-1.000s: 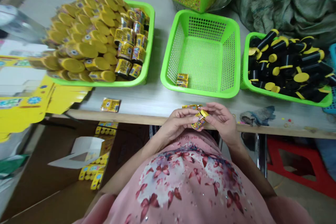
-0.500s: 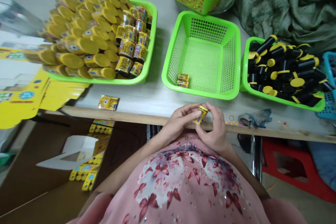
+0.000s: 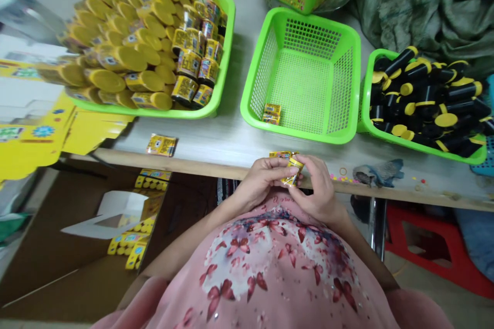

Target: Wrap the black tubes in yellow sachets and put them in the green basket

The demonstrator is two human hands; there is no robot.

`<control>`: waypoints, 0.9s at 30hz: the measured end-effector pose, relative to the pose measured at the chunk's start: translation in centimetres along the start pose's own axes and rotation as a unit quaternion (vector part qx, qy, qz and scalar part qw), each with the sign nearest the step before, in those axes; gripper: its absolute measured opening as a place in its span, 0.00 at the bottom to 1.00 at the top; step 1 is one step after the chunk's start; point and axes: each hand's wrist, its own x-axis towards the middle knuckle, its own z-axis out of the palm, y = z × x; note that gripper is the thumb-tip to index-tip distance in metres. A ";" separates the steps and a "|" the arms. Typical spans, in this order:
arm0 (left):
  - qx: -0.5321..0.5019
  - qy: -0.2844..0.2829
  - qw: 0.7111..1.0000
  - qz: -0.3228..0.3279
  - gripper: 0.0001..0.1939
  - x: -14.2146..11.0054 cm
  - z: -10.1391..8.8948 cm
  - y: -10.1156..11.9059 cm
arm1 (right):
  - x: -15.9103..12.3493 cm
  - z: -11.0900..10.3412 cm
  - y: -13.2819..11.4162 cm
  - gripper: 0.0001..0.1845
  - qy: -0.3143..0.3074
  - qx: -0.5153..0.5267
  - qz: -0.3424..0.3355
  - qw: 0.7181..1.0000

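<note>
Grey workbench with wooden front edge [image 3: 185, 166], lime plastic baskets along it. Left hand [image 3: 260, 180] and right hand [image 3: 316, 185] curled close together over edge, fingers pinching small yellow-labelled pack [image 3: 291, 174] between them. Nearest lime basket [image 3: 304, 133] ahead, two small yellow packs [image 3: 272, 114] inside. Loose yellow pack [image 3: 162, 145] on bench, well left. Yellow-capped jars [image 3: 142, 81] heaped in left basket [image 3: 173, 113]; black tubes [image 3: 461, 91] in right basket [image 3: 424, 146].

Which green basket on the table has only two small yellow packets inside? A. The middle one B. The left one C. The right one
A: the middle green plastic basket has just two small yellow packets on its mesh floor.
</note>
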 end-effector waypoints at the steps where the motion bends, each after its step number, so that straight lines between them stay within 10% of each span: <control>1: 0.009 0.019 1.000 0.011 0.15 0.1 0.0 -0.1 | 0.0 0.0 0.0 0.34 -0.002 -0.004 -0.007 1.000; 13: -0.035 -0.037 0.998 -0.022 0.18 -0.1 -0.2 0.6 | -1.0 1.2 0.4 0.39 0.028 0.123 0.066 0.990; 27: 0.248 0.174 0.931 0.203 0.12 0.2 0.2 -0.1 | 0.5 1.3 0.9 0.32 -0.011 -0.002 -0.037 0.999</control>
